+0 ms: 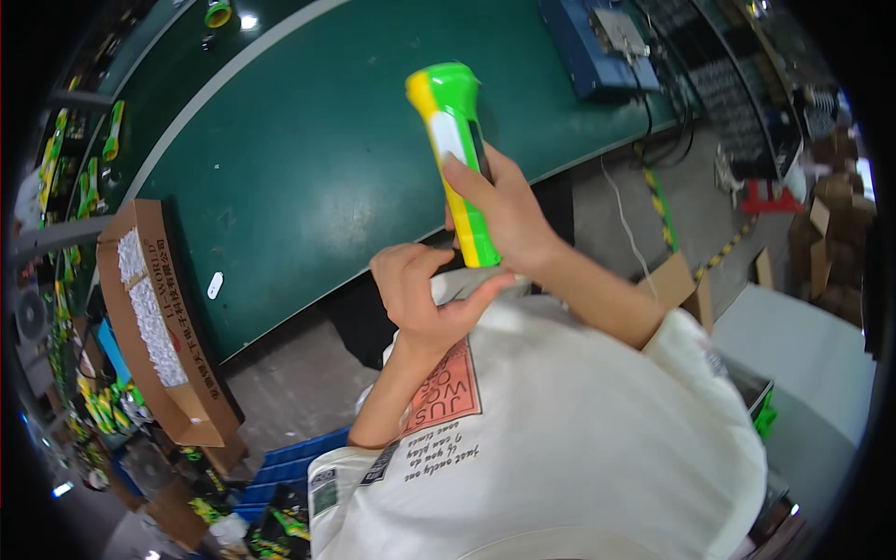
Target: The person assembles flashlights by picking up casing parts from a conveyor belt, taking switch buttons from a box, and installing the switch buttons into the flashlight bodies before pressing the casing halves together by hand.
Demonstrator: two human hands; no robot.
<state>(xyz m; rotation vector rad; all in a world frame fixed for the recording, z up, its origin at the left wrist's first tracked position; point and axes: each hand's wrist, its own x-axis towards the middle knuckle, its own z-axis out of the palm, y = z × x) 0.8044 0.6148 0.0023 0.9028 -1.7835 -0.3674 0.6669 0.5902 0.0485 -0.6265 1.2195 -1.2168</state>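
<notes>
"Above centre, what do the right hand's (511, 219) fingers grasp?"

"The green-and-yellow flashlight (455, 140), across the table's (308, 177) near edge, head toward twelve; they wrap its handle, probably for steadiness. At eight from its base, the left hand's (415, 303) fingers are parted, apparently gripping nothing."

"And beyond?"

"Glossy green tabletop; at nine, a cardboard box (191, 327) of white pieces (154, 327), likely for easy reach; at one, a blue machine (583, 56); toward three, grey floor (593, 224)."

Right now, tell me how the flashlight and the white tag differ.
The flashlight is mainly green and yellow; the white tag is mostly white. The flashlight is held in your right hand; the tag lies on the green table. The flashlight is larger than the tag. Both are elongated.
</notes>
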